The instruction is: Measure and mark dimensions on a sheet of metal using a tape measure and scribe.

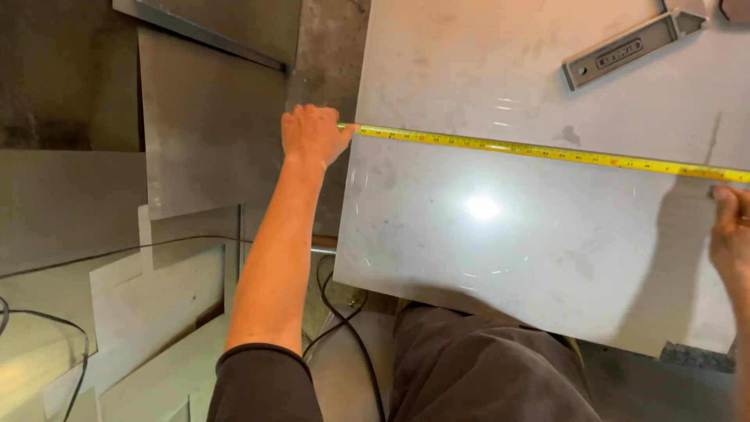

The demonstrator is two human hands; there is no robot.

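Tape measure (547, 151) runs left–right across steel sheet (508, 258); left hand (312, 134) fingers pinch its end, right hand (730, 234) fingers unclear.

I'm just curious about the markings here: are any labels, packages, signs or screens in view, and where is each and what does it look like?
No packages, signs or screens.
Yellow tape measure: a thin band with dark printed marks, stretched across the grey metal sheet from the left hand at its left edge towards the right hand.
Grey metal square tool: top right on the sheet, with an oblong stamped label plate.
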